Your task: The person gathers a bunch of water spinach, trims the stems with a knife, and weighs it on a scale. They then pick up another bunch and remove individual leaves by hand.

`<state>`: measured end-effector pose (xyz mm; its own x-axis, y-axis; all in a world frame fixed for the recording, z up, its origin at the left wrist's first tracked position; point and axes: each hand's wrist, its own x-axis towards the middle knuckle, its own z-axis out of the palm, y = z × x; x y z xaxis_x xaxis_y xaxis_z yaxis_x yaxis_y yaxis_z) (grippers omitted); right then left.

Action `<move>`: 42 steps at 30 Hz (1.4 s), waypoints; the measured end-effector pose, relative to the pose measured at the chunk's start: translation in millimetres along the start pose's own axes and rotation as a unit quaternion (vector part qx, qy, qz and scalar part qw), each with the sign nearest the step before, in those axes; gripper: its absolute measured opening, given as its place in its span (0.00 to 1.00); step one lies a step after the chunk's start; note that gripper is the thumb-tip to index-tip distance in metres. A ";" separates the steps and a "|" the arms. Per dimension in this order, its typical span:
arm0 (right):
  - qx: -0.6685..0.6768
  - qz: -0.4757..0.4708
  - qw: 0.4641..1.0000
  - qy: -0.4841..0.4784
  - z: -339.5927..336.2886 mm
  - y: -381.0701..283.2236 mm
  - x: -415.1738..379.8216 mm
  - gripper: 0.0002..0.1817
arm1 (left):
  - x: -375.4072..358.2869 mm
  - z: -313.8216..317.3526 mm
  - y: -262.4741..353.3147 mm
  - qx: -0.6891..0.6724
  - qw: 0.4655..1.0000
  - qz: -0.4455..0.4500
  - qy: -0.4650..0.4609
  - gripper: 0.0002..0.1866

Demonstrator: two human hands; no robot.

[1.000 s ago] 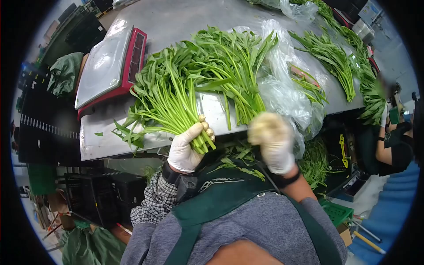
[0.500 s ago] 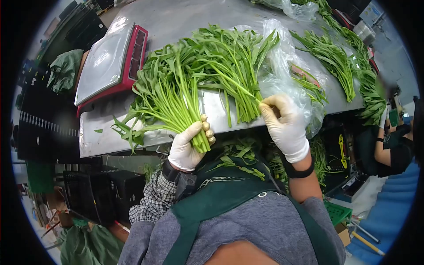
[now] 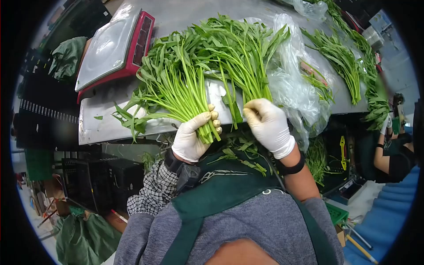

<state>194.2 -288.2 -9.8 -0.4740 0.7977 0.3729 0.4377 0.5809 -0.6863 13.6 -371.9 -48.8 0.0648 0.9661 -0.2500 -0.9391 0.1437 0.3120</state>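
The left hand (image 3: 194, 134), in a white glove, is closed around the lower stems of a bunch of leafy greens (image 3: 176, 84), whose leaves lie on the metal counter (image 3: 99, 126). The gloved right hand (image 3: 269, 126) is partly curled at the stem ends of a second bunch (image 3: 247, 66); whether it grips any stem cannot be told. Clear plastic bags (image 3: 289, 84) lie beside that bunch, and a red scale (image 3: 115, 48) stands left of the greens.
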 end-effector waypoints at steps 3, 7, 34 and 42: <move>-0.141 0.007 0.987 -0.079 13.3 -2.9 -11.0 0.09 | 0.3 -2.4 -0.9 -0.002 1.000 0.003 -0.004 0.14; -0.197 -0.020 0.978 -0.066 31.9 3.9 -16.9 0.08 | 2.9 -2.7 -1.3 0.023 0.999 -0.007 0.022 0.14; 0.329 0.249 0.900 -0.142 27.1 -16.0 1.3 0.06 | 10.8 11.9 -3.3 0.085 0.993 0.035 0.077 0.13; 0.177 0.086 0.977 -0.080 34.7 -20.8 -2.8 0.04 | 13.7 10.0 1.3 0.093 0.994 0.023 0.049 0.13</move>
<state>159.9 -308.1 -18.3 -0.5419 0.8268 0.1508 0.2428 0.3258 -0.9137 16.7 -356.3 -42.6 -0.0193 0.9485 -0.3160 -0.8609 0.1450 0.4877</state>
